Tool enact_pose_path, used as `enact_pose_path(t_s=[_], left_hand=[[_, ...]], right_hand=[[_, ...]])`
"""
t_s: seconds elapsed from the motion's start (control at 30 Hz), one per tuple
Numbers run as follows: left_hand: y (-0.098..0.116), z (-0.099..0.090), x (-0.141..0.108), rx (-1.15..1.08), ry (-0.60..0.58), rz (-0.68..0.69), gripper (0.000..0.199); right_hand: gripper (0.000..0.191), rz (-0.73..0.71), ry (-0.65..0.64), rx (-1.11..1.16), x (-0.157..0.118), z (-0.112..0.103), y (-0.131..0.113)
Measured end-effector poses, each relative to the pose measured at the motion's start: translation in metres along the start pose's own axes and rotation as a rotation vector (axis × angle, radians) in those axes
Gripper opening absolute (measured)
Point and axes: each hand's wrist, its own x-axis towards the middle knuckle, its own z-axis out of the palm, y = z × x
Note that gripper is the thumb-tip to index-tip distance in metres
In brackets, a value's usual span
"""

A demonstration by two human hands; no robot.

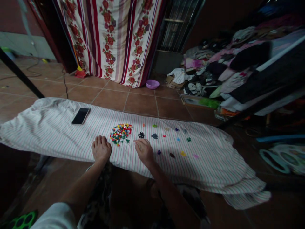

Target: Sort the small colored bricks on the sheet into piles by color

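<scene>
Mixed-colour pieces (pixel 120 133) lie heaped beside single-colour clusters (pixel 141 135).

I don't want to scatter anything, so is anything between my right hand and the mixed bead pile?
Nothing visible stands between your right hand and the mixed bead pile, only striped cloth. The black beads lie beyond, off that path.

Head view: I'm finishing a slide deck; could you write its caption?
Hands beside a mixed pile of colorful pieces and small single-color clusters on striped cloth.
</scene>
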Motion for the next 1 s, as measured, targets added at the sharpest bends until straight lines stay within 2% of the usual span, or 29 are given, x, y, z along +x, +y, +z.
enact_pose_path(t_s=[0.23,0.47,0.6,0.77,1.0], left_hand=[[0.003,-0.002,0.002,0.034,-0.046,-0.002,0.043],[0.001,0.002,0.002,0.026,-0.064,-0.008,0.047],[0.001,0.001,0.002,0.026,-0.059,-0.002,0.046],[0.001,0.002,0.002,0.034,-0.051,0.002,0.046],[0.001,0.001,0.002,0.042,-0.053,-0.001,0.046]], right_hand=[[0.027,0.048,-0.305,-0.153,0.055,0.041,-0.027],[0.034,0.108,-0.461,-0.298,0.101,0.064,-0.040],[0.035,0.117,-0.519,-0.377,0.112,0.074,-0.042],[0.032,0.142,-0.531,-0.412,0.118,0.085,-0.038],[0.027,0.217,-0.608,-0.456,0.130,0.090,-0.048]])
